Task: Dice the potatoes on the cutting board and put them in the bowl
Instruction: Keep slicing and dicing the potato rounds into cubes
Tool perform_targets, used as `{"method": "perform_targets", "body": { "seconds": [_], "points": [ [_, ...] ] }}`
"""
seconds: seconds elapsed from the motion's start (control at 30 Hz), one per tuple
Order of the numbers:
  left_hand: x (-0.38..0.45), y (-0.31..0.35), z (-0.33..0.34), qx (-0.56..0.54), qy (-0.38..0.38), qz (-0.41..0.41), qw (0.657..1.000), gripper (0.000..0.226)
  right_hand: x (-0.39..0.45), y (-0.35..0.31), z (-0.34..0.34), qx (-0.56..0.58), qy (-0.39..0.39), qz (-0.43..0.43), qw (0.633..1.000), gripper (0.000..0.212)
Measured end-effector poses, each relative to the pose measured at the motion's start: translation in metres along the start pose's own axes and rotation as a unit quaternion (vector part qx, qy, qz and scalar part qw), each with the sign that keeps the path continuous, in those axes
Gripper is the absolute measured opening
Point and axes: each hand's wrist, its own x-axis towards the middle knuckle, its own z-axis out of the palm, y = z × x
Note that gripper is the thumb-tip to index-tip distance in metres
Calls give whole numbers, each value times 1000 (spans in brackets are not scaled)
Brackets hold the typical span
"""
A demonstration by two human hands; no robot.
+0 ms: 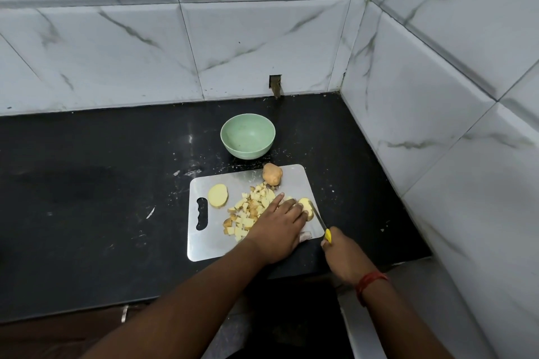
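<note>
A steel cutting board (210,245) lies on the black counter. On it sit a pile of diced potato (248,210), a cut potato half (217,196) at the left, and a whole unpeeled potato (272,174) at the far edge. My left hand (278,229) holds down a potato piece (306,206) near the board's right side, index finger stretched out. My right hand (344,256) grips a yellow-handled knife (322,223), its blade set against that piece. A green bowl (248,136) stands empty beyond the board.
The black counter (102,189) ends at tiled walls behind and on the right. Its front edge runs just below the board. A small dark notch (275,86) marks the back wall's base. White specks dot the counter around the board.
</note>
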Motion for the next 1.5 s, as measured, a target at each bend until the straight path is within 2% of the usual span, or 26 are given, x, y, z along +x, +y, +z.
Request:
{"method": "perform_targets", "body": {
  "seconds": [0.07, 0.2, 0.4, 0.67, 1.0, 1.27, 1.43, 1.5],
  "points": [
    [0, -1, 1, 0, 0, 3, 1000, 60, 0, 2, 3, -7, -4, 1, 1000, 20],
    [-2, -2, 2, -15, 6, 5, 1000, 63, 3, 3, -1, 3, 15, 19, 1000, 13],
    [-2, -3, 3, -18, 12, 13, 1000, 62, 2, -2, 2, 18, -3, -1, 1000, 15],
    [-8, -6, 7, -35, 22, 25, 999, 51, 9, -11, 0, -16, 16, -9, 1000, 11],
    [-7, -11, 8, -54, 16, 30, 998, 59, 20, -25, 4, -64, 5, 11, 998, 20],
    [-4, -12, 8, -71, 24, 31, 997, 59, 29, -37, 8, -95, -39, 51, 993, 30],
    [-3, -15, 7, -42, 32, 39, 998, 55, 26, -42, 2, -86, -45, 31, 995, 28],
    [-3, -13, 6, -39, 39, 42, 998, 56, 13, -42, 2, -51, -53, 18, 997, 28]
  ]
}}
